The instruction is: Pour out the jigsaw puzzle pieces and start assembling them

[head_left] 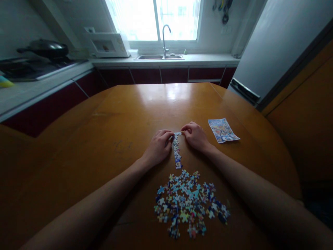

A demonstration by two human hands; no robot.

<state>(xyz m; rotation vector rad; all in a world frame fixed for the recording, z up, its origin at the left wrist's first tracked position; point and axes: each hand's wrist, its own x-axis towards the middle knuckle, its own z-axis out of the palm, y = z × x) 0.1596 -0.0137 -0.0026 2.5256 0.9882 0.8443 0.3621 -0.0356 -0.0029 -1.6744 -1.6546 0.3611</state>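
On the wooden table, a narrow strip of joined jigsaw pieces runs away from me, with a short row of pieces turning right at its far end. My left hand lies at the left of that corner, fingers curled and fingertips pressed on the strip's far end. At the row's right end, my right hand has thumb and fingers pinched on a jigsaw piece, mostly hidden by the fingertips. Nearer to me spreads a pile of loose jigsaw pieces, mainly light blue, white and dark blue.
A creased picture sheet lies right of my right hand on the table. Beyond the table are a counter with a sink and tap, a white microwave, a pan on the stove, and a fridge at right.
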